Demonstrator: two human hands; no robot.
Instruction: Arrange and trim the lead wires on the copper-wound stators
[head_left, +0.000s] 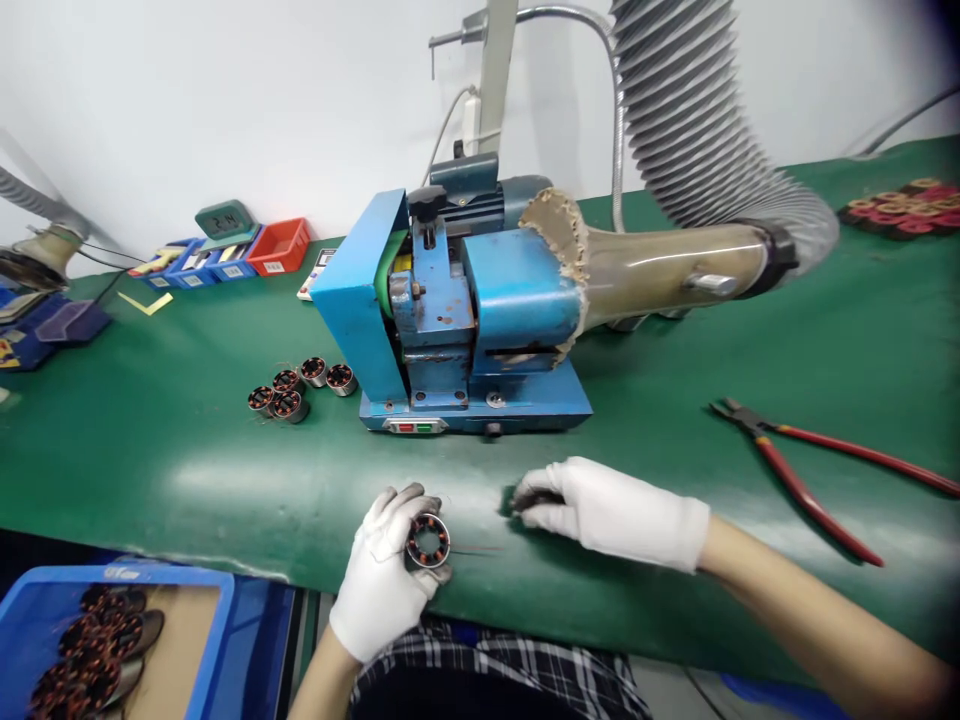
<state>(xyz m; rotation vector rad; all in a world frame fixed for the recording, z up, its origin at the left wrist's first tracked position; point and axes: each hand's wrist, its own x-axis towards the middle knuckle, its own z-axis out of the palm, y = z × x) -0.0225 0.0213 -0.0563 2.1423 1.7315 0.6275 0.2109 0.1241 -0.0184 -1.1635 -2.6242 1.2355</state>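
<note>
My left hand [388, 560], in a white glove with greyed fingertips, grips a motor stator [427, 541]. This is a metal ring with black and copper-coloured windings inside, its open face turned up toward me. Thin copper wires [480, 549] stick out from it to the right over the green bench. To the right, my gloved right hand [592, 505] is closed at the fingertips, a little apart from the stator. A small dark patch shows at those fingertips; it is blurred, and I cannot make out what they hold.
A blue belt machine [450, 320] with an extraction hose [690, 110] stands behind my hands. Several stators [289, 404] sit left of it. Red-handled cutters [795, 470] lie to the right. A blue bin [221, 640] of stators is lower left; small parts trays [279, 247] line the back.
</note>
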